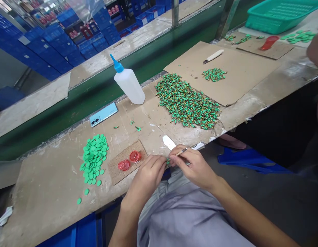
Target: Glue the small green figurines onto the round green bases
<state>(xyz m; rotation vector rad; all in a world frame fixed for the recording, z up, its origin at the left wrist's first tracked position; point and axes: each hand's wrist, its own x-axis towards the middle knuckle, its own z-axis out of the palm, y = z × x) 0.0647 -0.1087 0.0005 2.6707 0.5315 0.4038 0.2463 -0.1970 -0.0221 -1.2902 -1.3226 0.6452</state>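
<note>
My left hand (150,173) is closed in a pinch at the bench's front edge, on a small green piece (168,161) mostly covered by fingers. Just beside it, my right hand (193,166) grips a thin wooden stick (181,151), its fingertips close against the same green piece. Left of my hands, two red cups (135,156) stand on a cork-like board (117,176). Farther left lies a heap of flat green discs (94,156). Beyond my right hand spreads a large pile of tiny green, dark and gold parts (187,103).
A white bottle with a blue nozzle (130,85) and a light-blue phone (104,114) are at the bench's back. Cardboard (241,80) to the right carries a white-handled tool (213,56). A green basket (279,20) and part of another person (315,51) appear far right.
</note>
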